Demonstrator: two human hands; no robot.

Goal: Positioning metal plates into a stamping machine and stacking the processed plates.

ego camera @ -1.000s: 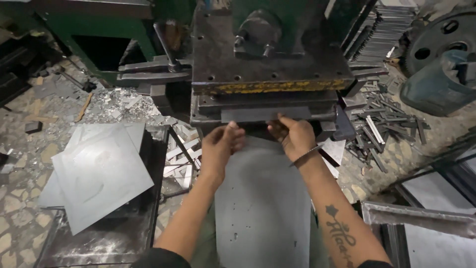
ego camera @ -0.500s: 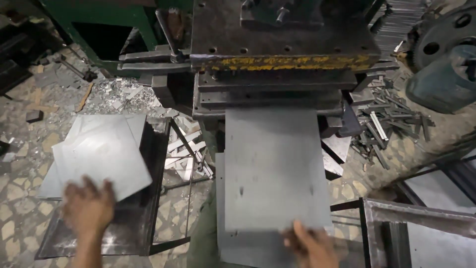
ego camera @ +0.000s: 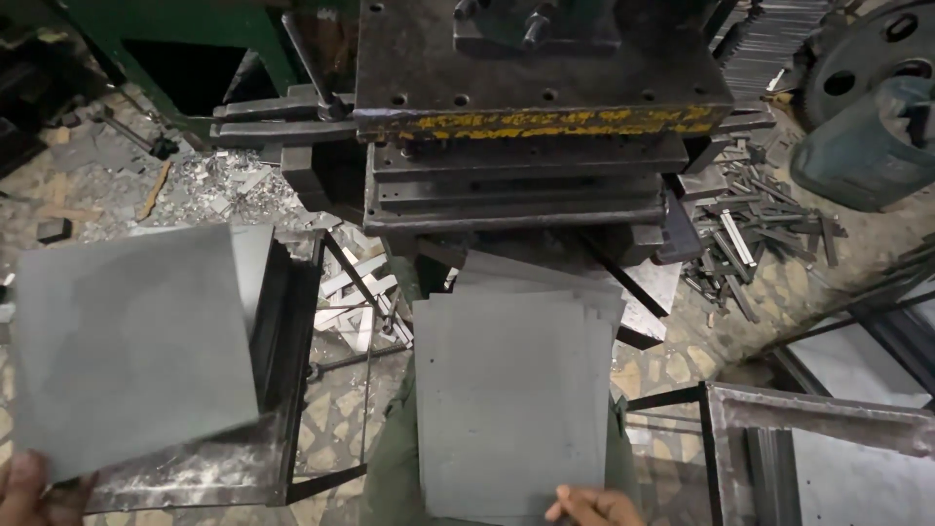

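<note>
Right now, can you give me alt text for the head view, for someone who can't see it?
A person's left hand lifts a grey metal sheet over a dark tray at left, while the right hand rests on the near edge of a stack of grey sheets below a heavy press. Metal offcuts litter the floor.

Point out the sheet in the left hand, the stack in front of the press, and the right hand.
grey sheet (ego camera: 131,346), head view, middle of its face
sheet stack (ego camera: 511,399), head view, top sheet's centre
right hand (ego camera: 594,507), head view, knuckles
</note>
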